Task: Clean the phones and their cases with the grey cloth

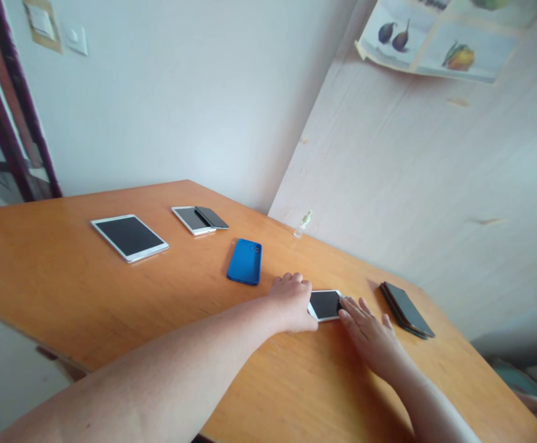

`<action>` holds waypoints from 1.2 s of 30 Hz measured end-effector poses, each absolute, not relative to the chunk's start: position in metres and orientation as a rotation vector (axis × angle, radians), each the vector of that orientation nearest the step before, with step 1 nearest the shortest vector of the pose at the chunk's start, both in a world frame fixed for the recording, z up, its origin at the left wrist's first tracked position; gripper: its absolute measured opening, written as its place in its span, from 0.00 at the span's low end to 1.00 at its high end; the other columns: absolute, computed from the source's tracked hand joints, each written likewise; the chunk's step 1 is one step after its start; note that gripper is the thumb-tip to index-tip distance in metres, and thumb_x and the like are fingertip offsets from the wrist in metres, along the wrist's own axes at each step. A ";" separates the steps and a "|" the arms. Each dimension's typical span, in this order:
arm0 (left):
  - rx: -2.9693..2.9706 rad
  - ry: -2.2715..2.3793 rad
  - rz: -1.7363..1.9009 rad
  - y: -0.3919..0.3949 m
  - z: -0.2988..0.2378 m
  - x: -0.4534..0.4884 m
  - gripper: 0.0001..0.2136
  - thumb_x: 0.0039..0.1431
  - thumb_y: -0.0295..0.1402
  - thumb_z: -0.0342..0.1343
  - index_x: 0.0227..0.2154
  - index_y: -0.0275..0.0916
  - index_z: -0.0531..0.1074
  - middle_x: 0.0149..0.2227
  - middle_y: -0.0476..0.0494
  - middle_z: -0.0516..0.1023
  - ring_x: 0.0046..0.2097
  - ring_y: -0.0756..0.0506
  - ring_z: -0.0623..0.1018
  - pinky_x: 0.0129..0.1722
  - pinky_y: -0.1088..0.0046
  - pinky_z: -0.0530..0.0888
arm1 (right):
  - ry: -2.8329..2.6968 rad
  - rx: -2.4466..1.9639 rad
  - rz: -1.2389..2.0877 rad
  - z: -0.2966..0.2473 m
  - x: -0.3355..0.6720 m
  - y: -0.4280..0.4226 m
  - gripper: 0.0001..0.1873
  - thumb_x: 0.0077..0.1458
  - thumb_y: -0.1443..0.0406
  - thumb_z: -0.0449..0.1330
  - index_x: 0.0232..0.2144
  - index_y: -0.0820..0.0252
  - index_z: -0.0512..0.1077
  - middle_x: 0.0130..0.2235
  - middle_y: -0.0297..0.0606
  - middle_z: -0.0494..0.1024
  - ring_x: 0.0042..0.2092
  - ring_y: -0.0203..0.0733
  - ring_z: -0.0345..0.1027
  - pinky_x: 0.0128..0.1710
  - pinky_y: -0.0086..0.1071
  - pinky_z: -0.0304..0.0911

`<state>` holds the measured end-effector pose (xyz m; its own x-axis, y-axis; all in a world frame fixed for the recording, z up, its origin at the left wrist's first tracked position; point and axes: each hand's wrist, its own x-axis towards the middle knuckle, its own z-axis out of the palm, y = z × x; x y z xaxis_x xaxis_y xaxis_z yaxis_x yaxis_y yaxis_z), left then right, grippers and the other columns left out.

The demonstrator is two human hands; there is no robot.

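Note:
A white-framed device with a dark screen [325, 304], like a phone or small tablet, lies flat on the wooden table. My left hand [292, 303] is closed around its left end, the thumb at the near corner. Over the right end my right hand [372, 337] stretches its fingers out flat, the fingertips touching the screen and edge. Part of the device is hidden under both hands. Just left of my left hand lies an empty blue phone case [244, 263]. To the right of my right hand is a stack of dark, flat cases or devices [409, 309].
On the table's [42, 258] left side lies a white tablet [132, 237]. Beyond it, another white device [189, 216] has a dark flat piece [212, 217] partly over it. A small clear pump bottle [302, 224] stands near the wall-side edge.

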<state>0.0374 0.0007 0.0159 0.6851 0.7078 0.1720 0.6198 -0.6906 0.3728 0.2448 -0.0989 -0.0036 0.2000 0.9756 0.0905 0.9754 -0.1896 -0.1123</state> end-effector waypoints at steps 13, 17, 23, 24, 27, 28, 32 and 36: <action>2.577 1.021 0.466 0.003 0.014 0.039 0.33 0.38 0.45 0.60 0.50 0.38 0.64 0.50 0.33 0.71 0.52 0.33 0.72 0.48 0.56 0.71 | -1.820 -2.328 -0.010 -0.003 0.244 -0.094 0.30 0.66 0.48 0.38 0.62 0.50 0.63 0.65 0.39 0.61 0.69 0.55 0.40 0.61 0.70 0.32; 2.555 1.016 0.497 0.002 0.013 0.040 0.34 0.40 0.46 0.59 0.52 0.37 0.62 0.50 0.33 0.72 0.52 0.32 0.71 0.50 0.53 0.70 | -1.992 -2.148 0.105 0.003 0.218 -0.101 0.29 0.67 0.49 0.38 0.62 0.47 0.62 0.66 0.37 0.58 0.69 0.51 0.40 0.64 0.64 0.32; 2.544 1.002 0.543 0.000 0.009 0.044 0.34 0.42 0.47 0.58 0.52 0.38 0.61 0.50 0.33 0.72 0.51 0.32 0.72 0.49 0.52 0.70 | -2.123 -2.040 0.213 0.009 0.203 -0.098 0.28 0.67 0.49 0.37 0.62 0.44 0.62 0.66 0.34 0.58 0.70 0.51 0.39 0.64 0.65 0.30; 2.546 1.000 0.547 0.000 0.009 0.044 0.34 0.40 0.46 0.59 0.52 0.38 0.61 0.50 0.34 0.73 0.51 0.32 0.72 0.49 0.52 0.71 | -2.047 -2.112 0.154 0.006 0.213 -0.095 0.28 0.67 0.49 0.37 0.62 0.44 0.62 0.66 0.34 0.60 0.70 0.52 0.39 0.63 0.67 0.30; 2.562 0.981 0.534 -0.003 0.010 0.045 0.37 0.36 0.45 0.61 0.53 0.38 0.61 0.50 0.33 0.72 0.50 0.31 0.72 0.48 0.53 0.71 | -1.836 -2.327 -0.024 -0.002 0.241 -0.089 0.29 0.67 0.49 0.36 0.62 0.46 0.62 0.64 0.37 0.63 0.69 0.56 0.42 0.60 0.73 0.34; 2.564 0.976 0.529 -0.003 0.011 0.045 0.38 0.36 0.45 0.61 0.53 0.38 0.61 0.50 0.33 0.72 0.51 0.31 0.72 0.48 0.53 0.71 | -1.804 -2.356 -0.046 -0.003 0.245 -0.089 0.29 0.67 0.49 0.36 0.62 0.47 0.62 0.64 0.38 0.63 0.69 0.56 0.42 0.59 0.74 0.35; 2.546 0.969 0.522 -0.005 0.010 0.045 0.38 0.40 0.46 0.59 0.56 0.38 0.58 0.52 0.33 0.72 0.52 0.32 0.72 0.50 0.51 0.70 | -2.007 -2.159 0.082 -0.001 0.221 -0.095 0.28 0.68 0.50 0.37 0.63 0.45 0.60 0.66 0.37 0.59 0.69 0.53 0.40 0.63 0.68 0.35; 2.528 0.964 0.554 -0.005 0.009 0.045 0.35 0.44 0.46 0.56 0.57 0.39 0.58 0.52 0.33 0.72 0.52 0.32 0.72 0.51 0.52 0.69 | -2.199 -2.018 0.132 0.004 0.203 -0.094 0.27 0.68 0.51 0.38 0.64 0.43 0.58 0.67 0.34 0.57 0.70 0.53 0.37 0.64 0.66 0.29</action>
